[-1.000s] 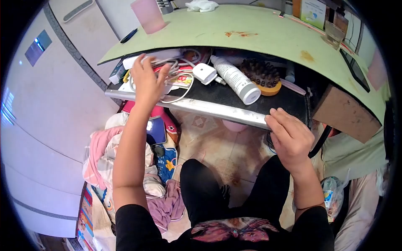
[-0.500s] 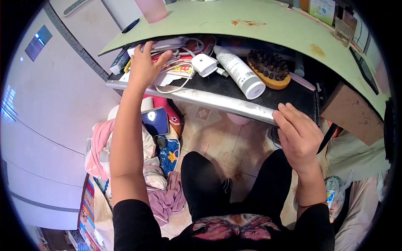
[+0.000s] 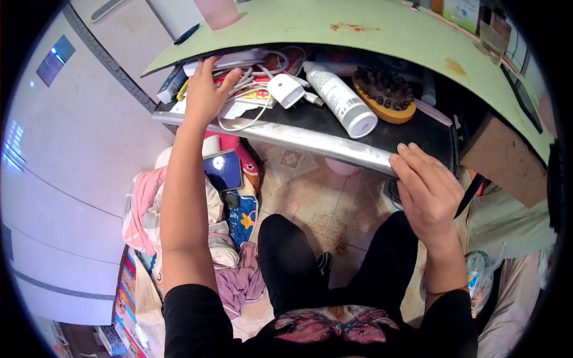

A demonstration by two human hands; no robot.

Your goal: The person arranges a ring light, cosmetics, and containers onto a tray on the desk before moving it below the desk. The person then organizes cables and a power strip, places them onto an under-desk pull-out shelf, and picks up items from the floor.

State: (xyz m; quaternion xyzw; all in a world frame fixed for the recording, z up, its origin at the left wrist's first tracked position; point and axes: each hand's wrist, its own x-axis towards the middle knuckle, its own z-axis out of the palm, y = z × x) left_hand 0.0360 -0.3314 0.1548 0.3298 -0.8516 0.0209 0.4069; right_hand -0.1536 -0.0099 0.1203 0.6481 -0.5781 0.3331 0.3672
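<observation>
Under the green desktop an open drawer shows its silver front edge point(image 3: 298, 141). My left hand point(image 3: 206, 95) reaches into the drawer's left part with fingers apart, beside a white cable point(image 3: 245, 89); nothing is visibly gripped. The white charger point(image 3: 285, 90) lies right of the cable. Near the middle rests a white bottle point(image 3: 341, 100) on its side, and right of it a yellow brush point(image 3: 385, 95) with dark bristles up. My right hand point(image 3: 428, 191) has its fingers wrapped over the right end of the silver edge.
On the green desktop point(image 3: 286, 27) stand a pink cup point(image 3: 218, 12) and, at the right, a clear glass point(image 3: 494, 39). A brown board point(image 3: 507, 158) is right of the drawer. Clothes point(image 3: 149, 203) and a blue item point(image 3: 224, 171) lie below on the left.
The view has shifted slightly, moving the desktop upward in the picture. My left hand has moved a little further into the drawer by the cable. My right hand remains on the edge.
</observation>
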